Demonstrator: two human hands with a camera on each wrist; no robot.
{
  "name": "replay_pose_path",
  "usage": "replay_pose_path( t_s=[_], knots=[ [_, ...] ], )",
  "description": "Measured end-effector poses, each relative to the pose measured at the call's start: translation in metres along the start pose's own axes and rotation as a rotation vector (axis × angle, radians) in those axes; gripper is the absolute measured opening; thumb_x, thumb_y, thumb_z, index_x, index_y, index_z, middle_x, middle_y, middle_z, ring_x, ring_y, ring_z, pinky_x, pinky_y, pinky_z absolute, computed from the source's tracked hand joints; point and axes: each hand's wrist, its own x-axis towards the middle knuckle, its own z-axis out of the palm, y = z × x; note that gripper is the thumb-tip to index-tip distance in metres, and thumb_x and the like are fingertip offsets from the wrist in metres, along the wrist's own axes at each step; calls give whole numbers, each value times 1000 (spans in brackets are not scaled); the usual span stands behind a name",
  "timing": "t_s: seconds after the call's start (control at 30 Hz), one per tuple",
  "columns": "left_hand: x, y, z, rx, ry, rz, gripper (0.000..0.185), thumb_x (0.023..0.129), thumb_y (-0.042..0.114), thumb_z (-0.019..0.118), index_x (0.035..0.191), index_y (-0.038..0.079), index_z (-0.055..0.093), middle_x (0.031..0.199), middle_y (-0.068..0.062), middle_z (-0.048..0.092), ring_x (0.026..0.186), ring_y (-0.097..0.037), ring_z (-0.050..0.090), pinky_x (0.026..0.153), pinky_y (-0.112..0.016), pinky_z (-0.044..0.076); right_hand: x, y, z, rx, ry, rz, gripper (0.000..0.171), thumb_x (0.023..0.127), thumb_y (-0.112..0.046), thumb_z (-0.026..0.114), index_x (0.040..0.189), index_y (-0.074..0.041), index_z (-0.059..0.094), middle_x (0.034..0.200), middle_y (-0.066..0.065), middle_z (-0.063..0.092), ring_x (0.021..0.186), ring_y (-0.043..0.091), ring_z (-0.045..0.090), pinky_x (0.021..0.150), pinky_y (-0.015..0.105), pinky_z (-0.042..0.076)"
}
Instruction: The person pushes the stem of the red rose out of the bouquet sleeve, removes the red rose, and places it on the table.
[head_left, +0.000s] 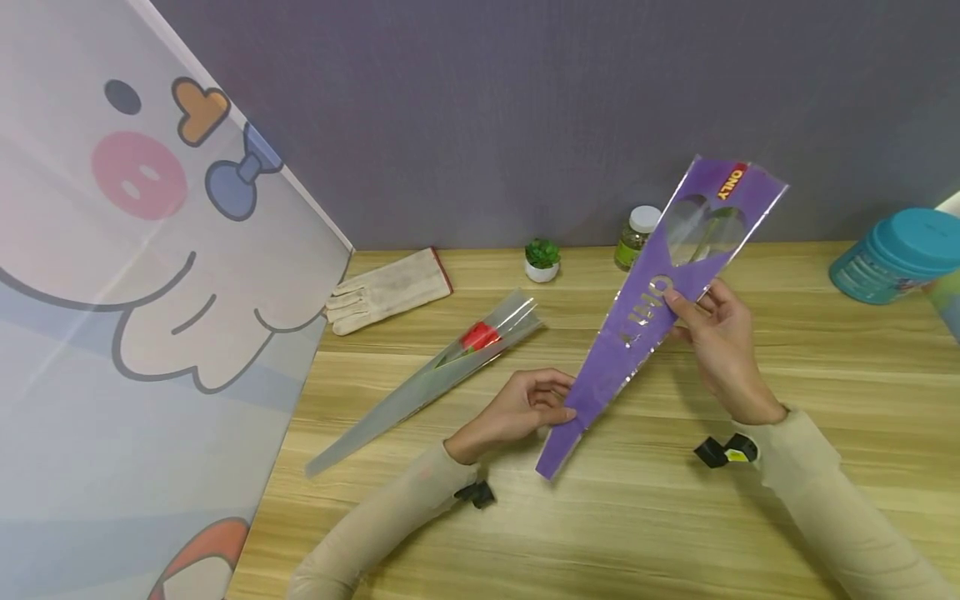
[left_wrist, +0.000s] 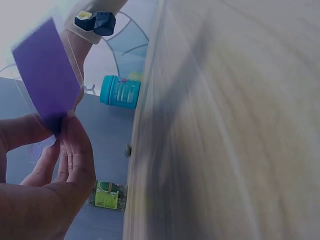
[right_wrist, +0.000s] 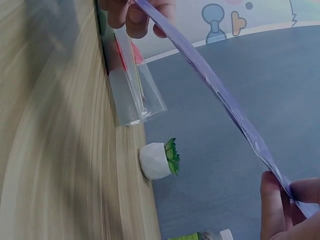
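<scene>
A long tapered purple flower sleeve (head_left: 611, 367), printed "ONLY" near its wide top and fitted with a clear window, is held tilted above the table. My left hand (head_left: 525, 407) pinches its narrow lower end between thumb and fingers. Higher up, my right hand (head_left: 718, 346) grips the right edge with the thumb on the front. From the right wrist view the purple sleeve (right_wrist: 220, 92) appears nearly edge-on and thin. To the left lies a clear sleeve (head_left: 390, 412) on the table, with a red rose (head_left: 480, 336) inside. Whether the purple sleeve contains anything is unclear.
At the back of the wooden table (head_left: 637, 533) stand a small potted succulent (head_left: 542, 260), a white-capped jar (head_left: 628, 247) partly behind the purple sleeve, and a teal tub (head_left: 892, 254). A pale work glove (head_left: 390, 292) lies back left. A grey wall (head_left: 487, 125) closes the rear.
</scene>
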Motion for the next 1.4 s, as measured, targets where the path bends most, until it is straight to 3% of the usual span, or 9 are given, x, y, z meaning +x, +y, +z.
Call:
replay_pose_path(
  t_s=[0.43, 0.57, 0.87, 1.03, 1.17, 1.4],
  knots=[
    [-2, -4, 1, -11, 75, 2, 32, 92, -2, 75, 123, -4, 68, 112, -16, 70, 79, -3, 66, 70, -17, 53, -5, 6, 0, -69, -55, -35, 37, 94, 6, 71, 126, -10, 61, 105, -2, 77, 84, 7, 77, 68, 21, 62],
    [-2, -5, 3, -14, 101, 28, 32, 91, -4, 74, 122, -7, 68, 111, -22, 69, 77, -2, 65, 68, -17, 52, -7, 7, 1, -97, -56, -57, 39, 93, 6, 72, 126, -11, 62, 104, -4, 77, 84, 5, 76, 65, 20, 61],
    [0, 0, 6, -46, 112, 23, 33, 90, -4, 74, 123, -6, 68, 106, -15, 71, 75, -3, 66, 68, -18, 52, -12, 13, 6, -118, -85, -84, 41, 92, 10, 71, 126, -11, 61, 108, -5, 77, 91, 4, 76, 73, 20, 61],
    [2, 2, 7, -79, 116, 17, 34, 90, -5, 74, 124, -6, 69, 108, -13, 71, 73, -3, 66, 63, -17, 50, -15, 19, 9, -183, -95, -94, 36, 93, 5, 74, 122, -11, 61, 105, -7, 77, 87, 3, 75, 67, 18, 60],
    [4, 3, 8, -83, 117, 21, 34, 90, -3, 75, 124, -5, 69, 106, -10, 71, 72, -3, 65, 62, -17, 48, -17, 23, 12, -189, -108, -101, 37, 94, 6, 72, 124, -10, 60, 108, -6, 77, 90, 3, 76, 70, 18, 61],
    [7, 3, 10, -95, 117, 46, 36, 92, -3, 73, 128, -2, 68, 107, -4, 68, 77, -3, 64, 69, -18, 54, -24, 30, 20, -232, -116, -103, 39, 93, 11, 69, 125, -10, 59, 107, -10, 77, 91, 2, 75, 75, 19, 61]
  ],
)
